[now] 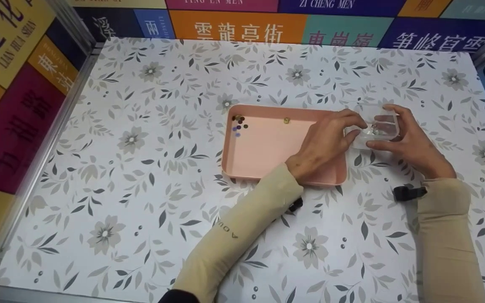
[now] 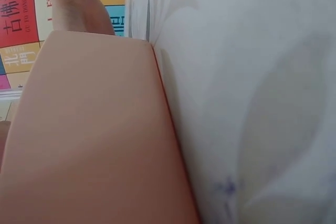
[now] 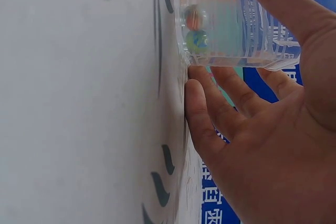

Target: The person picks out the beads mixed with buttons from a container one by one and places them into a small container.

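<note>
My right hand [image 1: 411,141] holds a small clear plastic box [image 1: 387,134] at its right side, thumb along the near side and fingers round the far side. Two glass marbles with coloured swirls, one orange-red [image 3: 194,18] and one green-blue [image 3: 197,41], show through its wall in the right wrist view. Reaching across the pink tray [image 1: 263,168], my left hand [image 1: 326,132] has its thumb and fingertips at the box's left rim; I cannot tell whether they pinch anything. A yellowish marble [image 1: 286,120] lies near the tray's far wall.
Several small dark and blue marbles [image 1: 238,127] sit together in the tray's far left corner. A flower-patterned cloth [image 1: 133,202] covers the table. Panels with large printed characters [image 1: 238,29] stand along the back and the sides.
</note>
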A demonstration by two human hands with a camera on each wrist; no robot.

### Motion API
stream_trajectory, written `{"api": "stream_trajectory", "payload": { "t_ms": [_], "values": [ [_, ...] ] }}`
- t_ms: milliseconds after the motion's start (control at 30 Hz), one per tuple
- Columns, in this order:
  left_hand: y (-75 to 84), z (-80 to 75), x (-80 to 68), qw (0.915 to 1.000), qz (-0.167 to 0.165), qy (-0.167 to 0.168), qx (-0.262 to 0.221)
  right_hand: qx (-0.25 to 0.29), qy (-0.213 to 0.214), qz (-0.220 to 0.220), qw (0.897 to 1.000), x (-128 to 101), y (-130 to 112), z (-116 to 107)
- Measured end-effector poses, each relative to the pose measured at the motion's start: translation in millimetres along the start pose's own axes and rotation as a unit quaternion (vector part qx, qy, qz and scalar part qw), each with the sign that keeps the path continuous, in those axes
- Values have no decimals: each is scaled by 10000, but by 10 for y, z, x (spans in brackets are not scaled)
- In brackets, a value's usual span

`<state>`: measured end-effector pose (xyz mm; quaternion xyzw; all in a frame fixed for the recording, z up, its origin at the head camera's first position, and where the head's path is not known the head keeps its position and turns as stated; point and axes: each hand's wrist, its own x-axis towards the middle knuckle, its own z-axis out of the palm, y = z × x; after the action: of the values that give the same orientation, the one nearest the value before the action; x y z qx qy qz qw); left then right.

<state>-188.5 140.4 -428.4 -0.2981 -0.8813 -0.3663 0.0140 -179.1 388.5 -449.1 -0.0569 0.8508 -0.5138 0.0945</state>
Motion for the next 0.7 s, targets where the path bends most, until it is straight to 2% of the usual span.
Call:
{"api": "stream_trajectory", "payload": {
  "t_ms": [300,700],
  "values": [
    [-34,-54,-10,9988,-426,231,76,76,44,-61,9999,2,11,13],
    [-128,-129,-71,9926,-1064,537,235,-130,41,197,9997,13,-9,5]
  ]
}}
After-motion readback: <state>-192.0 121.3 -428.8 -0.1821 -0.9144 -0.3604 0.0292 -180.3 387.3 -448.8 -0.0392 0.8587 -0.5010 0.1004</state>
